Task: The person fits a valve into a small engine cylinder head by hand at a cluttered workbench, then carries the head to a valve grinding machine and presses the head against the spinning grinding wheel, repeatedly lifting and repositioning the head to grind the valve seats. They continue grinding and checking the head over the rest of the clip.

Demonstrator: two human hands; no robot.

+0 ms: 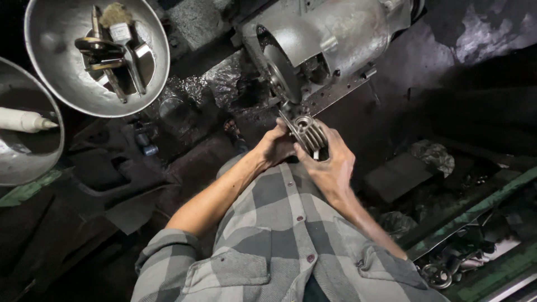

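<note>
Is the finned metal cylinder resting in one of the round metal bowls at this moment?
No. The finned metal cylinder is held up between the left hand and right hand, below the engine casing, apart from the tool-filled metal bowl.

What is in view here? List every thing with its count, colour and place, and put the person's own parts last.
finned cylinder: one, grey metal, centre, held in both hands
engine case: one, silver-grey, top centre, just above the cylinder
metal bowls: two, silver, top left and left edge
tools: several, dark metal, lying in the top-left bowl
white tube: one, in the left-edge bowl
metal parts: a heap, dark grey, bottom right
shirt: one, grey check, bottom centre
left hand: on the cylinder's left side
right hand: gripping the cylinder's right side
</note>
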